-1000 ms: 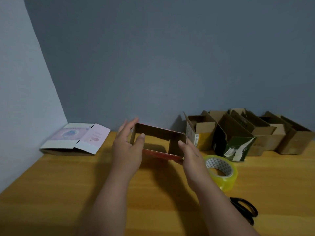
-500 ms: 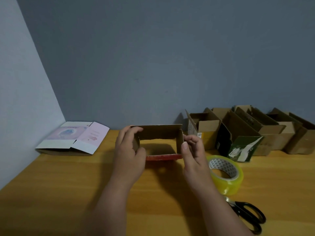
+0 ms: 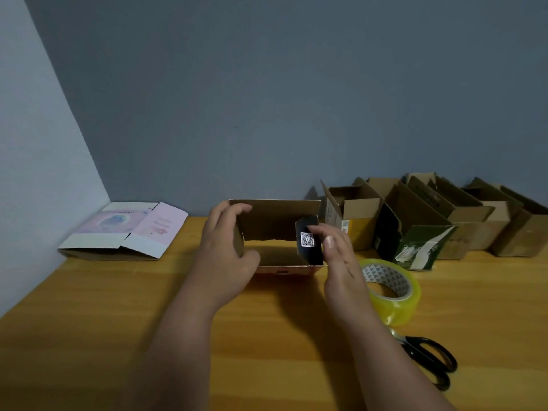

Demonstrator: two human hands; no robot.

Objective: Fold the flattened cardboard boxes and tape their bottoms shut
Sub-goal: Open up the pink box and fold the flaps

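A small cardboard box (image 3: 275,216), opened into a rectangle, stands on the wooden table (image 3: 89,321) in front of me. My left hand (image 3: 226,247) grips its left wall, fingers curled over the top edge. My right hand (image 3: 335,256) pinches the right end flap (image 3: 308,241), a dark flap with a QR label, which is turned inward. A roll of clear yellow tape (image 3: 388,289) lies just right of my right hand. One flattened pink and white box (image 3: 127,229) lies at the back left by the wall.
Several folded cardboard boxes (image 3: 430,221) stand in a row along the back wall at the right. Black scissors (image 3: 430,357) lie near the table's front right, behind my right forearm. Grey walls close off the back and left.
The box has been squared up and set on the table. The right end flap has swung inward under my right hand. My left hand has kept its hold on the left wall.
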